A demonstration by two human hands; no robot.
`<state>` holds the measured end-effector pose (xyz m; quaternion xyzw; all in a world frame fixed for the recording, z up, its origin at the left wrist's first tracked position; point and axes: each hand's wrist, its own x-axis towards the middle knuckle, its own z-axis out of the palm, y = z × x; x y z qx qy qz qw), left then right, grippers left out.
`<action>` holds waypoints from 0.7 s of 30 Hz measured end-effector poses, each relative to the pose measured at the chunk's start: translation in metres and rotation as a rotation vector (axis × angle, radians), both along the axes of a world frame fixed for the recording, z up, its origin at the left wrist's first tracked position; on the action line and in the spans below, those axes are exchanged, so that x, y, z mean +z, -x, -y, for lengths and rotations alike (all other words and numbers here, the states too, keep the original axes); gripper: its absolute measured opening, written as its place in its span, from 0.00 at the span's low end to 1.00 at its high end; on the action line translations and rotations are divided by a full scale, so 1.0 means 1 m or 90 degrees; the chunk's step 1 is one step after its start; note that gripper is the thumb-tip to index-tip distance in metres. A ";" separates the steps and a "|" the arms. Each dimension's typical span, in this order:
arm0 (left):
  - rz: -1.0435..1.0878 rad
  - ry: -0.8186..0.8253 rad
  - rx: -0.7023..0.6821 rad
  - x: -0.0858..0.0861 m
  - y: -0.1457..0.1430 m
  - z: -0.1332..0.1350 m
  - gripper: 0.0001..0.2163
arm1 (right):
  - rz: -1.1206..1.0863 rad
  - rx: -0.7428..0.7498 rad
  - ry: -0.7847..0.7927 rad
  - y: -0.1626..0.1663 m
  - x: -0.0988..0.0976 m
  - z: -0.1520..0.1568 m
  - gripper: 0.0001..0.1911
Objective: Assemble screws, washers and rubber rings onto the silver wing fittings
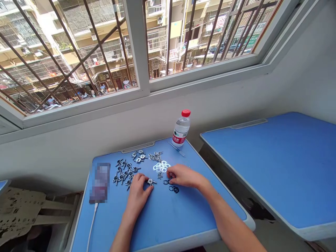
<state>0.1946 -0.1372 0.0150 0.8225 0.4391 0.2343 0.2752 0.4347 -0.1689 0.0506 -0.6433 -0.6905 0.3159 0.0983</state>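
My left hand [139, 191] rests on the blue desk [162, 217] with its fingers pinched on a small metal screw part [150, 181]. My right hand [183, 176] lies just to the right, fingers curled over small black rubber rings [173, 189]; I cannot make out whether it grips one. In front of the hands lie several assembled wing screws [125, 172], a heap of white washers [161, 167] and loose metal screws [155, 156].
A water bottle with a red cap [181, 128] stands at the desk's far right corner, a thin tool [176, 149] beside it. A phone [100, 182] with a white cable [91, 227] lies at the left. A second blue desk [283, 164] stands to the right.
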 end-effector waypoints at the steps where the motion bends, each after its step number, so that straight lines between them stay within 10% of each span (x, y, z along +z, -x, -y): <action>1: -0.001 0.000 -0.001 0.000 0.000 0.000 0.06 | 0.001 0.002 0.001 0.001 0.000 0.000 0.05; 21: -0.018 -0.012 -0.005 0.000 0.000 0.000 0.06 | -0.070 -0.043 -0.031 -0.008 -0.007 -0.005 0.08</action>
